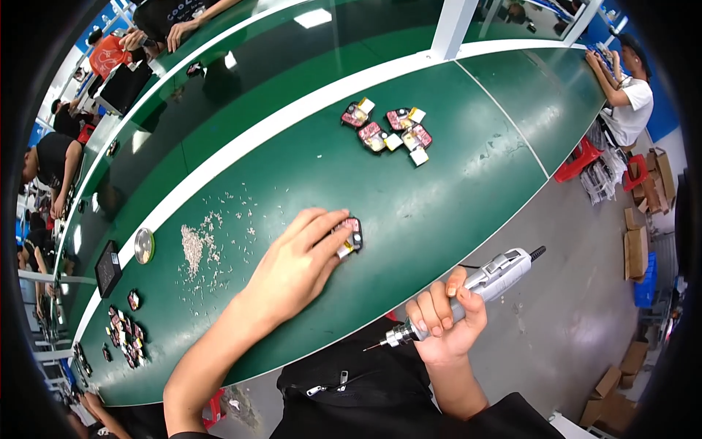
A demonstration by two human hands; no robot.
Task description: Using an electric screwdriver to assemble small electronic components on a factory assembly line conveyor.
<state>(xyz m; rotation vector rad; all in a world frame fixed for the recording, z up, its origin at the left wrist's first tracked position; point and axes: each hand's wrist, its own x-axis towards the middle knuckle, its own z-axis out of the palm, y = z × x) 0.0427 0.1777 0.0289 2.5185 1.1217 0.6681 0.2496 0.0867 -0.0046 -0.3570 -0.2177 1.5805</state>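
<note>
My left hand point(291, 267) reaches over the green table, its fingers closed on a small black-cased electronic unit point(356, 235) that lies on the surface. Part of the unit's red circuit board and a pale piece show beside the fingertips; the rest is under my hand. In my right hand point(447, 322) is a grey electric screwdriver point(500, 276), gripped round its body beyond the table's front edge. Its thin bit points left and slightly down, apart from the unit. A heap of tiny screws point(192, 247) lies left of my left hand, with many scattered around it.
Several similar units point(373, 136) lie farther back, and another pile point(126, 336) sits at the far left. A round lidded tin point(144, 246) and a black tray point(108, 268) stand near the white divider point(219, 157). A person point(630, 99) works at the right end; cardboard boxes point(636, 245) stand on the floor.
</note>
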